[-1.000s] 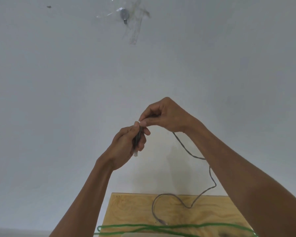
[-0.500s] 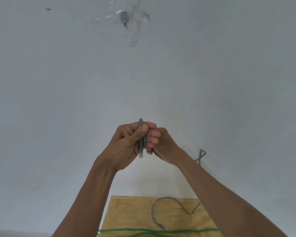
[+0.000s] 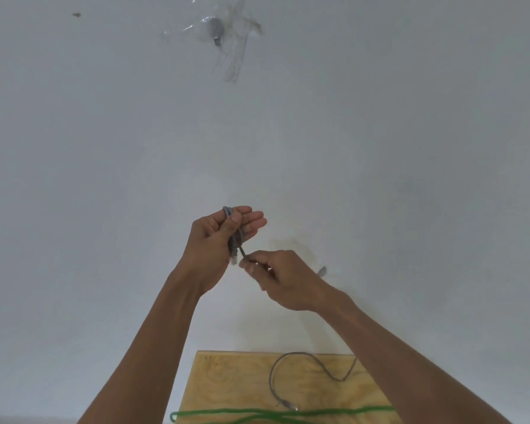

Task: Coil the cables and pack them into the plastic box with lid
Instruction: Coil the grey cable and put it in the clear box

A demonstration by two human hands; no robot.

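Raised in front of the white wall, my left hand (image 3: 218,240) holds a small bundle of grey cable (image 3: 233,237) against its palm with the thumb, fingers partly spread. A clear plug hangs from the bundle's lower end. Just below and right, my right hand (image 3: 280,278) pinches the same cable between thumb and forefinger. The cable's loose tail (image 3: 291,371) curves on the wooden table (image 3: 227,384), ending in a second plug. A green cable (image 3: 257,412) lies across the table's near part. The plastic box is out of view.
A white wall fills most of the view, with a taped hook (image 3: 216,27) high up. The wooden table's left edge shows at the bottom, with pale floor beside it.
My right hand has dropped from beside the left hand to below it, sliding along the grey cable. My left fingers have opened out around the bundle.
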